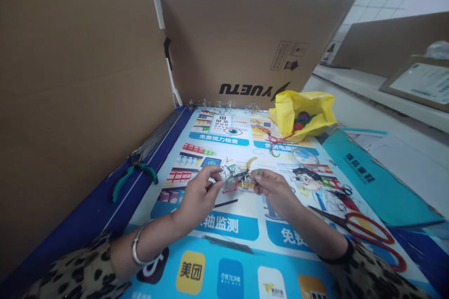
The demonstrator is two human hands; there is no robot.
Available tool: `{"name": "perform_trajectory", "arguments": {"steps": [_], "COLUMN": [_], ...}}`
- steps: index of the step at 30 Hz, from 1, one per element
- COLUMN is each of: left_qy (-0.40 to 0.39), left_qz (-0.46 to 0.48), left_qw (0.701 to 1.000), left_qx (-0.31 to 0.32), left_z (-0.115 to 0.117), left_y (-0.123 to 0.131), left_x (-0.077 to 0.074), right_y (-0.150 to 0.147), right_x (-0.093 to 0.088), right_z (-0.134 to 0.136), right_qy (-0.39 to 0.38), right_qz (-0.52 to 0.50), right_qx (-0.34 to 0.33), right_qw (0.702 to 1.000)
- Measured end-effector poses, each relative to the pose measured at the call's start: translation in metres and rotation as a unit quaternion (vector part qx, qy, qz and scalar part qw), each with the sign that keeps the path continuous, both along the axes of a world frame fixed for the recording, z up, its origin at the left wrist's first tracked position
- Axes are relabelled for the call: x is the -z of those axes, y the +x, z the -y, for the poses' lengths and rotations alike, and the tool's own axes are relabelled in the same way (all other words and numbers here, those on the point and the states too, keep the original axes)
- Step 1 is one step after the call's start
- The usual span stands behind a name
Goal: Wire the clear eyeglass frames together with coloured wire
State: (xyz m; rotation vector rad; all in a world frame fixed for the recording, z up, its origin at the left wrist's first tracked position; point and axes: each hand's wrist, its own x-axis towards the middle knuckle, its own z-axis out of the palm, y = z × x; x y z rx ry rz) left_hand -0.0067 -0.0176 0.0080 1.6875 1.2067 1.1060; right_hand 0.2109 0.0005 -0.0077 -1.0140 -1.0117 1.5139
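Observation:
A small tangle of bent thin wire (231, 178), with red and green strands in it, is held up between my hands over the printed mat. My left hand (205, 190), with a silver bangle at the wrist, pinches its left side between thumb and fingers. My right hand (271, 184) is closed at its right side, thumb against fingers, and a bit of green shows at the fingertips. Just behind the wire lies a curved yellow handle (251, 162), seemingly of a tool; the rest is hidden. Exact contact at the fingertips is too small to make out.
Teal-handled pliers (135, 176) lie at the left, red-handled scissors (368, 229) at the right. A yellow bag (305, 112) holds coloured balls beside red cord (278, 139). Several wire pieces (228, 105) line the back. Cut wires (231, 244) lie in front; cardboard walls (245, 42) enclose the left and back.

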Motion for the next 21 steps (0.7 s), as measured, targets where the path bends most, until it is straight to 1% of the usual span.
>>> {"name": "perform_trajectory", "arguments": {"steps": [2,4,7,9,12,17,21], "left_qy": [-0.076,-0.135,-0.181,-0.205,-0.218,-0.193,-0.213], "left_qz": [0.059,0.103,0.142,0.142,0.126,0.098,0.097], "left_qw": [0.995,0.984,0.971,0.965,0.965,0.975,0.972], "left_qx": [0.039,0.061,0.067,0.075,0.070,0.038,0.033], "left_z": [0.003,0.006,0.011,0.012,0.013,0.013,0.016], "left_y": [0.002,0.003,0.004,0.004,0.003,0.001,0.003], "left_x": [-0.005,-0.011,-0.019,-0.021,-0.022,-0.025,-0.026], "right_y": [0.000,0.000,0.000,-0.001,-0.001,-0.002,-0.002], "right_x": [0.000,0.000,0.001,0.002,0.003,0.005,0.007], "right_z": [-0.001,-0.002,-0.002,-0.002,-0.001,-0.002,-0.002], "right_qy": [-0.001,0.001,0.008,0.010,0.017,0.021,0.038], "right_qz": [-0.003,0.000,0.024,0.045,0.070,0.062,0.085], "right_qx": [0.007,0.010,0.012,0.014,0.019,0.022,0.018], "right_qw": [1.000,1.000,1.000,0.999,0.997,0.998,0.995]}}
